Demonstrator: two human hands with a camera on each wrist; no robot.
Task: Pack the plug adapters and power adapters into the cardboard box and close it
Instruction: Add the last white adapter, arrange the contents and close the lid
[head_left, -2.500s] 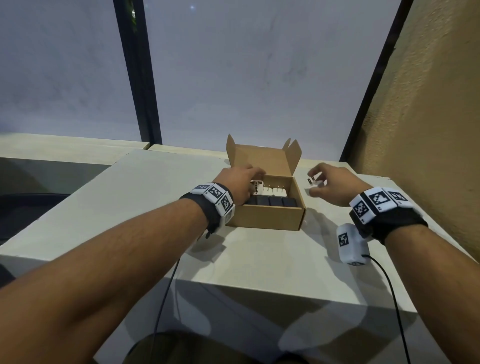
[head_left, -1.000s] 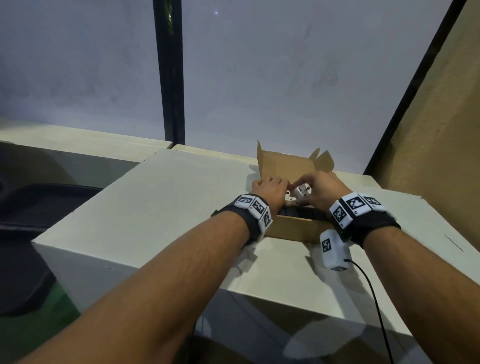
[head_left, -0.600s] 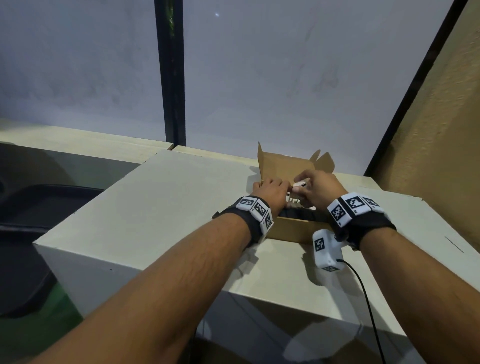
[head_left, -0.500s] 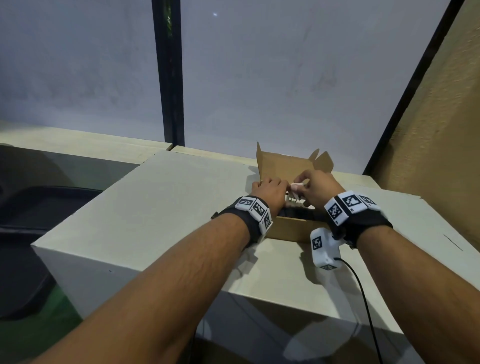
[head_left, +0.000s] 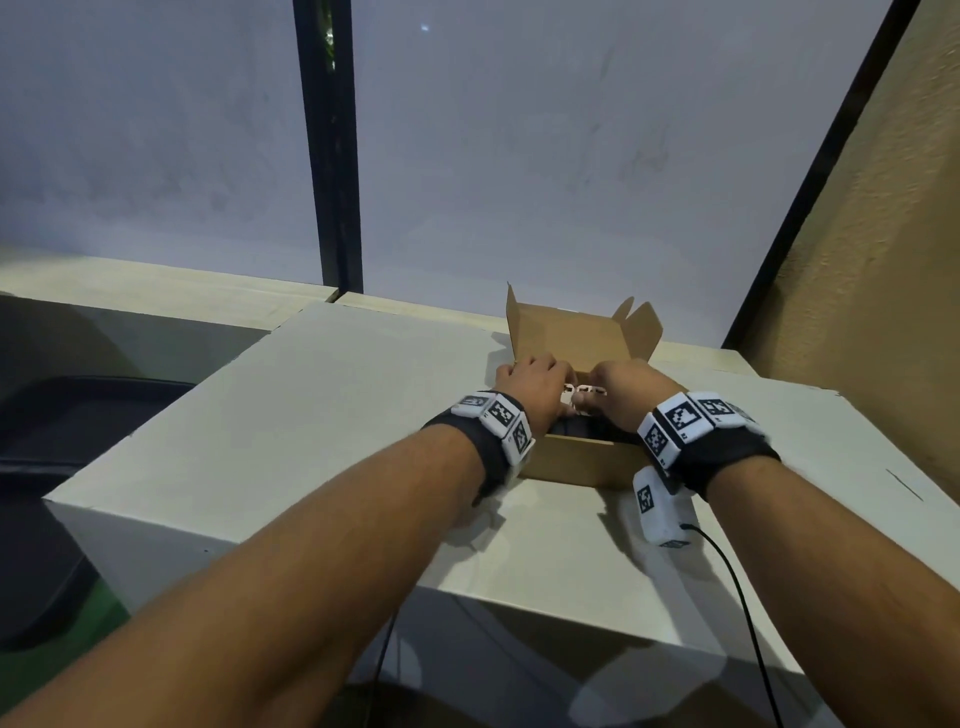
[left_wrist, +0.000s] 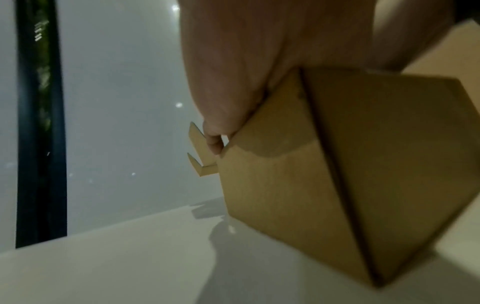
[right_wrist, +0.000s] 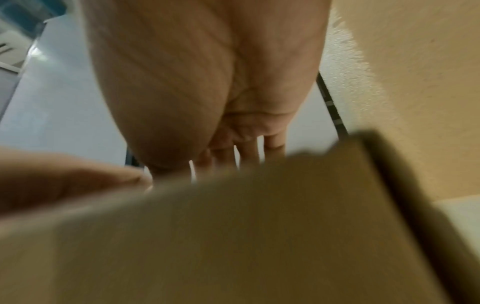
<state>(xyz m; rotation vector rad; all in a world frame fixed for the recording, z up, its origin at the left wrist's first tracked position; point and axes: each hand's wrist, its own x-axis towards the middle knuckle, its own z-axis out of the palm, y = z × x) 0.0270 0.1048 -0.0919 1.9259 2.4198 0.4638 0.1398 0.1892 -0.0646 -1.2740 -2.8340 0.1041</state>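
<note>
The open cardboard box (head_left: 582, 460) stands on the white table with its lid (head_left: 566, 332) upright at the back. Both hands reach into it from the front. My left hand (head_left: 535, 382) lies over the box's left rim, its fingers hidden inside. My right hand (head_left: 631, 392) pinches a white plug adapter (head_left: 584, 389), low in the box beside the left hand. Black power adapters (head_left: 576, 430) show as a dark row behind the front wall. In the wrist views the box (left_wrist: 285, 185) (right_wrist: 233, 236) hides the fingertips of the left hand (left_wrist: 233, 61) and right hand (right_wrist: 194, 82).
The white table (head_left: 311, 415) ends in a near edge in front of me and a drop on the left. A tan wall (head_left: 857, 312) stands close on the right. Behind the box is a pale pane with a black post (head_left: 332, 156). A black cable (head_left: 727, 571) hangs from my right wrist.
My right hand brought the white plug adapter from the right of the box to over it and lowered it inside. My left hand stayed in the box.
</note>
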